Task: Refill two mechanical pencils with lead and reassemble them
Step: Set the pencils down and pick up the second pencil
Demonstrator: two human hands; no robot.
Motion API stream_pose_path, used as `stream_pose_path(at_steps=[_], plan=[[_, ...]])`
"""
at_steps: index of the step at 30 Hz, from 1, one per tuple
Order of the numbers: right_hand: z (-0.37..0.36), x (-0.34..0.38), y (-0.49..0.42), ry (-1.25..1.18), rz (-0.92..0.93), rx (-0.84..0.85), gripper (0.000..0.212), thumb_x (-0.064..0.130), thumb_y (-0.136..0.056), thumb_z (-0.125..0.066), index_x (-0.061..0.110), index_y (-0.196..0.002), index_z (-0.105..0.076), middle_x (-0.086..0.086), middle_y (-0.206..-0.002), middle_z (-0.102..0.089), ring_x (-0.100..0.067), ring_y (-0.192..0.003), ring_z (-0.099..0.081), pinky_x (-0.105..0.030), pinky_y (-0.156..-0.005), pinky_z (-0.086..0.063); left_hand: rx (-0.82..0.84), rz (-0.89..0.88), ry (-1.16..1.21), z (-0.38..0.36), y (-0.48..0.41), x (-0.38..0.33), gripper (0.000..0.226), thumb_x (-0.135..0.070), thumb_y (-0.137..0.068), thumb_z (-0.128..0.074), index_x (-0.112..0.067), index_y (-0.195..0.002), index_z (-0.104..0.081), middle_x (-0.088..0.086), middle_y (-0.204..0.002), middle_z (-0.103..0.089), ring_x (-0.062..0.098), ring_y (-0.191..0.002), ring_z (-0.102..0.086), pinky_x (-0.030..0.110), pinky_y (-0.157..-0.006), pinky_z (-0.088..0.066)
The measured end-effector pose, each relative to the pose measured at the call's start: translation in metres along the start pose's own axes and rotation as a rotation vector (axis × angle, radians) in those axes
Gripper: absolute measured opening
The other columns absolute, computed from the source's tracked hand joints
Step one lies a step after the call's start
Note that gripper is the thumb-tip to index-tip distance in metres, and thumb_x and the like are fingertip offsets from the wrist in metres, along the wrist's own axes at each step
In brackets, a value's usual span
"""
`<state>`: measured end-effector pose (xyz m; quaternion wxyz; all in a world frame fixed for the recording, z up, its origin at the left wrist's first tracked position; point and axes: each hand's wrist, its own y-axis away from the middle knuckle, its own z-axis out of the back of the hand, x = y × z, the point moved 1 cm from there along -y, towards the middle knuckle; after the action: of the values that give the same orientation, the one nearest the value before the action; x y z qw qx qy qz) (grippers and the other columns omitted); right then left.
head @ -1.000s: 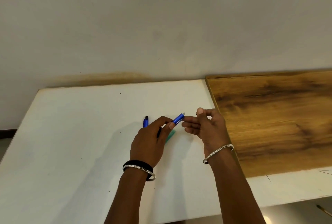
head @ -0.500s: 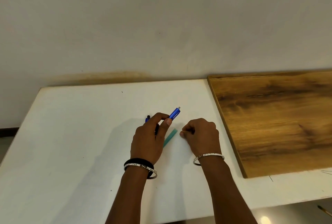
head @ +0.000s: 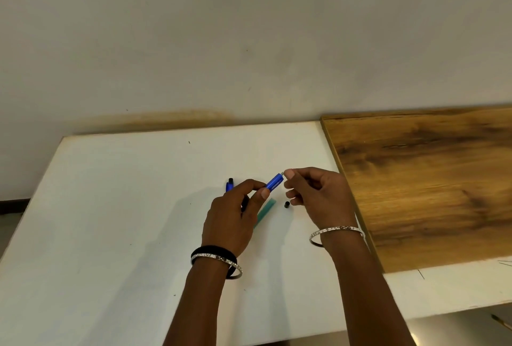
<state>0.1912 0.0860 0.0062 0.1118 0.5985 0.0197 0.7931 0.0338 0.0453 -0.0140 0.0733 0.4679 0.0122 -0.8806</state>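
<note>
On the white table (head: 110, 221) near me, my left hand (head: 232, 221) grips the blue pencil (head: 274, 182); my right hand (head: 318, 198) pinches its end. Teal lead case (head: 266, 211) lies beneath, wooden board (head: 429, 185) beside, bare wall (head: 249, 35) behind.

A white table (head: 110, 221) carries a wooden board (head: 429, 179), teal lead case (head: 267, 208), small black cap (head: 287, 204) and second blue pencil (head: 229, 184).

My arms are bare; my left wrist carries a black band (head: 213, 251) and a silver bangle (head: 219, 258), my right 1 silver bangle (head: 336, 230).
</note>
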Motion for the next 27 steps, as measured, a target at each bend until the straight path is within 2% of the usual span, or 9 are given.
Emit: stream_pose_path(at_steps=[2, 7, 10, 14, 17, 19, 21, 25, 27], plan=[[-0.002, 0.000, 0.001, -0.059, -0.025, 0.041, 0.016, 0.020, -0.085, -0.071, 0.007, -0.095, -0.074, -0.011, -0.078, -0.074, -0.020, -0.064, -0.070, -0.029, -0.062, -0.060, 0.022, -0.002, -0.003, -0.001, 0.000, 0.000, 0.028, -0.053, -0.091, -0.045, -0.039, -0.106, -0.064, 0.002, -0.060, -0.061, 0.017, -0.056, -0.057, 0.036, -0.060, -0.051], [0.001, 0.000, 0.002, -0.121, -0.066, 0.080, 0.010, 0.019, -0.084, -0.072, 0.011, -0.091, -0.074, -0.014, -0.079, -0.074, -0.018, -0.066, -0.070, -0.025, -0.063, -0.059, 0.066, -0.003, 0.002, -0.001, -0.001, 0.003, 0.028, -0.052, -0.092, -0.045, -0.039, -0.108, -0.064, -0.006, -0.055, -0.056, 0.007, -0.050, -0.048, 0.024, -0.055, -0.043], [0.001, -0.001, 0.002, -0.165, -0.105, 0.065, 0.010, 0.013, -0.086, -0.069, 0.006, -0.091, -0.072, -0.017, -0.077, -0.073, -0.022, -0.066, -0.070, -0.030, -0.065, -0.059, 0.089, -0.016, 0.015, -0.002, 0.000, 0.002, 0.028, -0.052, -0.092, -0.045, -0.039, -0.105, -0.065, -0.007, -0.053, -0.054, 0.006, -0.048, -0.045, 0.020, -0.052, -0.039], [0.005, -0.003, -0.001, -0.241, -0.153, -0.071, 0.006, 0.005, -0.091, -0.062, 0.002, -0.087, -0.066, -0.013, -0.069, -0.071, -0.021, -0.055, -0.069, -0.025, -0.052, -0.056, 0.100, -0.012, -0.007, 0.002, 0.001, 0.005, 0.027, -0.052, -0.092, -0.044, -0.039, -0.101, -0.066, -0.006, -0.052, -0.054, 0.006, -0.048, -0.047, 0.024, -0.054, -0.042], [0.018, -0.009, -0.006, -0.040, -0.068, -0.129, 0.006, 0.007, -0.088, -0.066, 0.005, -0.082, -0.069, -0.008, -0.066, -0.070, -0.015, -0.051, -0.066, -0.025, -0.053, -0.058, 0.048, 0.007, -0.018, 0.006, 0.000, 0.009, 0.028, -0.052, -0.092, -0.043, -0.038, -0.101, -0.066, -0.005, -0.054, -0.055, 0.009, -0.049, -0.048, 0.027, -0.055, -0.043], [0.020, -0.012, -0.007, 0.154, -0.032, -0.069, 0.006, 0.010, -0.084, -0.071, 0.011, -0.078, -0.074, -0.002, -0.066, -0.071, -0.012, -0.050, -0.065, -0.025, -0.056, -0.057, 0.014, 0.011, -0.011, 0.006, -0.001, 0.009, 0.028, -0.051, -0.093, -0.042, -0.036, -0.102, -0.064, -0.004, -0.056, -0.056, 0.009, -0.050, -0.049, 0.027, -0.055, -0.044], [0.018, -0.014, -0.005, 0.283, -0.044, 0.032, 0.005, 0.014, -0.082, -0.074, 0.013, -0.077, -0.076, 0.000, -0.065, -0.071, -0.009, -0.047, -0.064, -0.019, -0.053, -0.053, -0.012, 0.008, -0.011, 0.004, -0.001, 0.007, 0.028, -0.051, -0.093, -0.042, -0.036, -0.103, -0.063, -0.003, -0.057, -0.058, 0.010, -0.050, -0.050, 0.029, -0.056, -0.046], [0.016, -0.016, -0.004, 0.465, -0.047, 0.092, 0.008, 0.020, -0.080, -0.076, 0.012, -0.080, -0.078, -0.003, -0.062, -0.071, -0.017, -0.054, -0.068, -0.022, -0.061, -0.052, -0.062, 0.009, -0.019, 0.005, -0.002, 0.006, 0.027, -0.053, -0.092, -0.042, -0.037, -0.100, -0.062, -0.003, -0.056, -0.059, 0.009, -0.049, -0.052, 0.030, -0.054, -0.047], [0.016, -0.016, -0.002, 0.529, -0.054, 0.110, 0.009, 0.022, -0.079, -0.076, 0.014, -0.080, -0.079, -0.004, -0.065, -0.072, -0.019, -0.060, -0.070, -0.023, -0.065, -0.053, -0.083, 0.015, -0.017, 0.006, -0.003, 0.006, 0.028, -0.054, -0.091, -0.042, -0.036, -0.097, -0.062, 0.001, -0.057, -0.059, 0.015, -0.051, -0.055, 0.033, -0.054, -0.048]])
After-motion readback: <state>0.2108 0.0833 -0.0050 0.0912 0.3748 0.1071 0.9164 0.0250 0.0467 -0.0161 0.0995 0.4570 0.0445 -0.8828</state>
